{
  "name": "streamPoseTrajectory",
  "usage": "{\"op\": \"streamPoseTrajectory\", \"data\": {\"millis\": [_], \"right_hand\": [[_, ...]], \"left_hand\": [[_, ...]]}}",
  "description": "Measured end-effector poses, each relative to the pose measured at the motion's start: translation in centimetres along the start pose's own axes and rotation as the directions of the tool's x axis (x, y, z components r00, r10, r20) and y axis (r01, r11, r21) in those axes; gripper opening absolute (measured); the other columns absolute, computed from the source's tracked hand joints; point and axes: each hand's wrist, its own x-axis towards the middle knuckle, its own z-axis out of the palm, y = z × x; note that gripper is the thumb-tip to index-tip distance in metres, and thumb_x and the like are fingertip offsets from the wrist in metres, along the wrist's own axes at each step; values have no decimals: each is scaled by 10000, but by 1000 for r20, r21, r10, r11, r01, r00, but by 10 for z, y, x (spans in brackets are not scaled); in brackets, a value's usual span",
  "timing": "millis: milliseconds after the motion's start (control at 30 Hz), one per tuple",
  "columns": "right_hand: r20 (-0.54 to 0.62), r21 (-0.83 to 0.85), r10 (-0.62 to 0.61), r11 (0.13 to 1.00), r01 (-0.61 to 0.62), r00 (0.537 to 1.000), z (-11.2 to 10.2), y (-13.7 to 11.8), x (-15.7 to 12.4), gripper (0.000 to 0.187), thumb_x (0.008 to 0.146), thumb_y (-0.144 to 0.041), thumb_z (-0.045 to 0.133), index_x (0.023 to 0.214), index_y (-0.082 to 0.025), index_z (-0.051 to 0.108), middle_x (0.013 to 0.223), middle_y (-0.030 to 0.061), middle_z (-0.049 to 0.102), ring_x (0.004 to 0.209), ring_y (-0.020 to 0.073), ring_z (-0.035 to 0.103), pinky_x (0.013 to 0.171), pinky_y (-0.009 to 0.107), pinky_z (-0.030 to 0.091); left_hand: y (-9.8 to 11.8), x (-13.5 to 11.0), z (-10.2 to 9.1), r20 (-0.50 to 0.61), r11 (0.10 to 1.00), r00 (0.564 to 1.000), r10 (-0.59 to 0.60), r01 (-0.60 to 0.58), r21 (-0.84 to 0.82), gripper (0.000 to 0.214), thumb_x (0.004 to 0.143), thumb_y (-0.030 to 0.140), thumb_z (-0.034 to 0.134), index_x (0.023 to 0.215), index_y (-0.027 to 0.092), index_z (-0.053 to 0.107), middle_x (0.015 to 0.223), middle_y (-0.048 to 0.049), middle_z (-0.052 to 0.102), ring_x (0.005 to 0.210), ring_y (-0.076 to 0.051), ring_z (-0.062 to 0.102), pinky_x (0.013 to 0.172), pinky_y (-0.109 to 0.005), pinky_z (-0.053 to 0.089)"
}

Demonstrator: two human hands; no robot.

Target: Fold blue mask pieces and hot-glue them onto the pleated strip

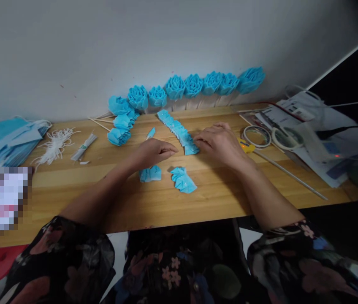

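Strip (178,130) (blue, pleated); right fingers (203,138) at near end

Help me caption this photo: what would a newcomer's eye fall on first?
Most likely the row of bright blue flowers against the wall, behind the wooden table. Next come the pleated blue strip, its near end between the left hand and right hand.
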Motion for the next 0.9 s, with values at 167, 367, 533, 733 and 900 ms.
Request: {"op": "streamPoseTrajectory", "data": {"millis": [167,367,533,733,900], "right_hand": [[57,62,14,998,-18,998,-2,4,-3,187,969,-205,557,924,-231,736,976,57,802,935,242,694,1011,428,318],[106,82,17,996,-26,994,-7,2,-3,180,965,-190,555,904,-234,718,951,55,787,939,243,679,1001,413,323],[130,96,7,995,-19,991,-7,2,-5,174,957,-196,582,918,-236,747,967,60,780,942,238,675,993,411,328],[143,80,-1,997,-11,990,-1,2,-3,185,934,-183,583,887,-224,756,903,64,761,926,240,651,980,410,328],[136,59,-7,998,-1,991,2,1,-3,183,931,-176,580,879,-229,747,892,55,756,910,239,639,958,398,329]], "left_hand": [[4,14,0,-9,995,996,94,-93,38,270,934,266,584,1067,254,820,956,-9,828,780,-138,708,701,-234,460],[16,44,12,24,966,990,141,-143,214,248,916,252,586,978,243,826,981,-34,825,867,-190,727,728,-271,468],[23,55,17,32,937,995,96,-101,334,238,910,255,601,996,221,821,958,-62,813,852,-217,711,695,-293,434],[23,58,21,41,926,995,88,-96,365,221,883,218,591,925,209,808,868,-54,791,759,-180,663,655,-283,398],[20,59,27,38,928,998,43,-55,369,223,881,220,609,979,232,809,884,-52,790,790,-191,672,679,-295,412]]}}
